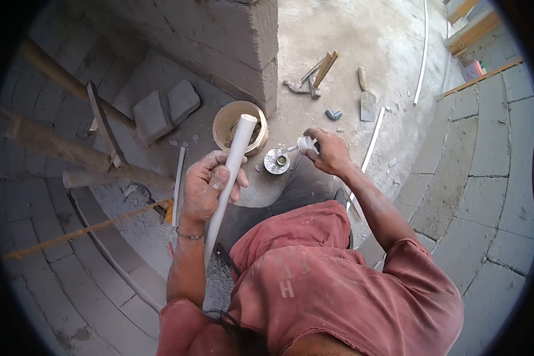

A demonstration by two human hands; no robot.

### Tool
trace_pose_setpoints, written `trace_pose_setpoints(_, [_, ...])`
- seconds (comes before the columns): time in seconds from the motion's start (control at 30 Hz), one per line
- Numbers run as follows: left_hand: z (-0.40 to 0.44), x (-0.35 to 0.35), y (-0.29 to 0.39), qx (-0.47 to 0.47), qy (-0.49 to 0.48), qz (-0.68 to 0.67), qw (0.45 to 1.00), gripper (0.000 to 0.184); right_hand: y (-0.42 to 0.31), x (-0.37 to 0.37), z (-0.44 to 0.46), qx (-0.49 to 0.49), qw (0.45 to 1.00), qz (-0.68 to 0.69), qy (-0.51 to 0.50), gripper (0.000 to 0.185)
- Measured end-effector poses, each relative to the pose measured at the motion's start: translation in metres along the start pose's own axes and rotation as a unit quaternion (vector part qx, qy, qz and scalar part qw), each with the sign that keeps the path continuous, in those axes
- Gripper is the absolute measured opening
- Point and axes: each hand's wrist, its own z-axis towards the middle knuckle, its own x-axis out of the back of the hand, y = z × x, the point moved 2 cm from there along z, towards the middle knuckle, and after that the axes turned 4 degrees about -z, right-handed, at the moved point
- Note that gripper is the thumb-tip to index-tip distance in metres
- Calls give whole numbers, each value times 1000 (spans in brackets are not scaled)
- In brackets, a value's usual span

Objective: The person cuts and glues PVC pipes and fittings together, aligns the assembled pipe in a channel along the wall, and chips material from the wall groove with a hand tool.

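My left hand [210,184] is wrapped round a white plastic pipe [234,160], which stands slanted with its open end up and its lower end beside my forearm. In my right hand [327,151] is a small whitish cap [306,144], pinched between thumb and fingers, with a short stem pointing left. Just below and left of the cap sits a small round can [276,161] with an open neck, on the floor between my hands.
Behind the pipe stands a bucket [222,127]. Farther off lie a hammer [302,89], a grey elbow fitting [333,114], a trowel [368,105] and a thin white pipe [374,139]. Wooden poles [53,139] and a rope [80,231] are at left, a block pillar [237,53] ahead.
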Motion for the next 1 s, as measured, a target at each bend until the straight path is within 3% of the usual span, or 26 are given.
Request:
trace_pose_setpoints(0.27, [-9,1,9,-29,16,31,999,51,-4,-103,42,97,961,-205,-158,29])
trace_pose_setpoints(0.47, [-12,2,12,-28,17,24,999,49,12,-171,55,151,942,-238,-180,25])
trace_pose_setpoints(0.57, [-13,3,11,-25,8,18,1000,39,12,-160,51,95,956,-211,-179,25])
trace_pose_setpoints(0.67, [-12,3,10,-27,16,18,999,37,25,-131,37,63,980,-164,-94,28])
trace_pose_setpoints(0.73, [-9,0,6,-27,32,24,999,41,25,-93,20,17,998,-59,12,36])
trace_pose_setpoints(1.0, [-2,-9,-6,-7,32,70,997,37,-9,46,-50,-94,964,218,124,43])
